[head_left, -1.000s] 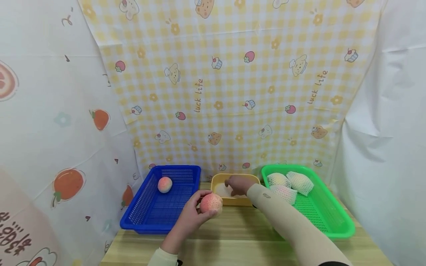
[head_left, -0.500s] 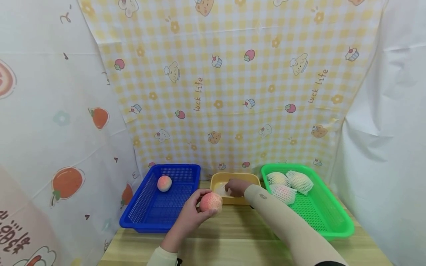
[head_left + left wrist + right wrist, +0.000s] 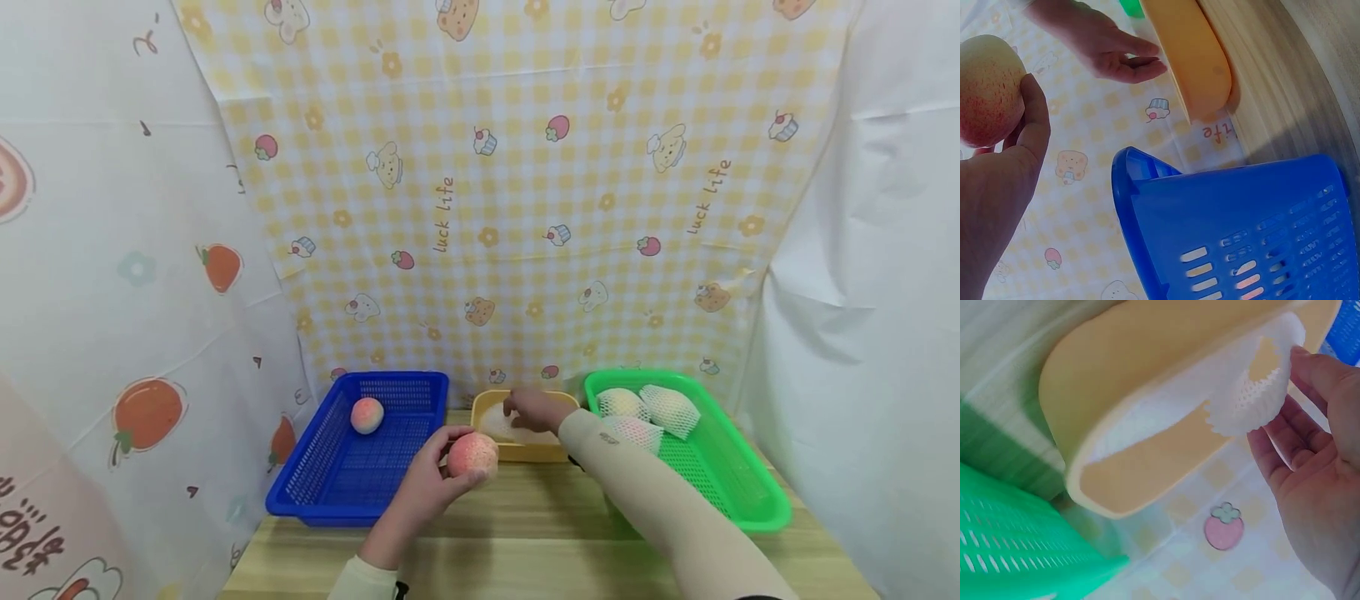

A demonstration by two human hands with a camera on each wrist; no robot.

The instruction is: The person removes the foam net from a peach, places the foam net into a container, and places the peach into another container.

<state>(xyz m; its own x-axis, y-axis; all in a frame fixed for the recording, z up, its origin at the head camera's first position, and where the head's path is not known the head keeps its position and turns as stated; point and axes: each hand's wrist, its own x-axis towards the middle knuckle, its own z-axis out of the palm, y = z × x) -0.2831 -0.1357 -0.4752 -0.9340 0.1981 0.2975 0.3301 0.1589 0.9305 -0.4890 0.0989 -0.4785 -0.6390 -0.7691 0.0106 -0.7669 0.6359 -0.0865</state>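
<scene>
My left hand (image 3: 427, 483) grips a pink and cream peach (image 3: 474, 455) above the wooden table; in the left wrist view the peach (image 3: 991, 90) sits between thumb and fingers. Over the yellow tray (image 3: 528, 453), my right hand (image 3: 538, 410) reaches in from the right. The right wrist view shows this hand (image 3: 1319, 434) pinching the edge of a white foam net sleeve (image 3: 1254, 400), with its scalloped mouth partly open. More white netting (image 3: 1147, 422) lies inside the tray. Another bare peach (image 3: 367, 415) rests in the blue basket (image 3: 360, 520).
At the right, a green basket (image 3: 776, 521) holds three net-wrapped fruits (image 3: 670, 410) at its back left. The tray stands between the two baskets. Behind them hangs a checked cloth (image 3: 517, 275), with white cloth on both sides.
The right hand dipped lower into the tray, then came up slightly with its fingers further spread. The left hand and its peach stay almost in place. The view shifts slightly.
</scene>
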